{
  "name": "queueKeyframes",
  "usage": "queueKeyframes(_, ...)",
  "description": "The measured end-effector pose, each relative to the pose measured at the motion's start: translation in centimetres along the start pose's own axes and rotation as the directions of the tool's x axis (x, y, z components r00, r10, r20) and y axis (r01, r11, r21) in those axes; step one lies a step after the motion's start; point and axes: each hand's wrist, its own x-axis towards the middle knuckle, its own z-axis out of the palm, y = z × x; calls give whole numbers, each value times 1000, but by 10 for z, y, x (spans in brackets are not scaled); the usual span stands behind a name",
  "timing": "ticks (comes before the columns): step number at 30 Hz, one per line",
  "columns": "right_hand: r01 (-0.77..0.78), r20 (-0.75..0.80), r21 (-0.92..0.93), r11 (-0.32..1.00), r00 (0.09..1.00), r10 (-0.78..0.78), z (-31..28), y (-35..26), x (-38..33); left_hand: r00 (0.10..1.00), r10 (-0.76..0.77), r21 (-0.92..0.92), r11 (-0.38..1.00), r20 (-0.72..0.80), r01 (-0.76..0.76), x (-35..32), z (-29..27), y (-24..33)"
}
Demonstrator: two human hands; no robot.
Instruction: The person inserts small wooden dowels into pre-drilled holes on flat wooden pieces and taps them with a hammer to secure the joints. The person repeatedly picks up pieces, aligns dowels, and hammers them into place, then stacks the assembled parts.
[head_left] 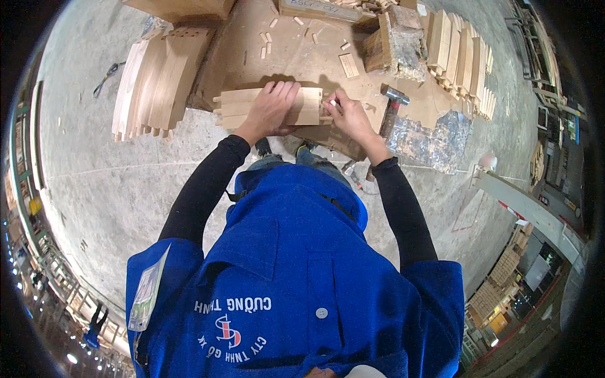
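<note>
A pale wooden board (307, 106), which looks made of strips side by side, lies across the front of the worktable, with dowels (217, 99) sticking out of its left end. My left hand (271, 108) is closed over its middle, fingers on top and thumb near the front edge. At the board's right end, my right hand (350, 117) pinches a small pale wooden dowel (333, 103). Other pegs stick out of that end, partly hidden by the fingers. To the right of this hand lies a hammer (394, 94) with a metal head.
Loose dowels (265, 49) are scattered over the brown tabletop (239, 60). A rough wooden block (396, 45) and a small flat wood piece (348, 65) sit farther back. Curved boards (161, 79) are stacked at left, more pieces (459, 53) at right. A tray (328, 11) of dowels stands behind.
</note>
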Motion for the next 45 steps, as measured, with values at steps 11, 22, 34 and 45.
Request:
queueKeyframes(11, -132, 112, 135, 982, 987, 118, 1, 28, 1, 997, 38, 50, 998, -62, -35, 0, 11, -6)
queueKeyframes(22, 22, 4, -56, 998, 1000, -22, -1, 10, -2, 1000, 6, -61, 998, 5, -5, 2, 2, -4)
queueKeyframes(34, 101, 81, -266, 958, 993, -83, 7, 1, 5, 999, 16, -8, 1000, 46, -15, 6, 6, -5)
queueKeyframes(45, 87, 113, -208, 974, 992, -64, -12, 4, 10, 991, 89, 153, 985, -97, -73, 2, 40, -15)
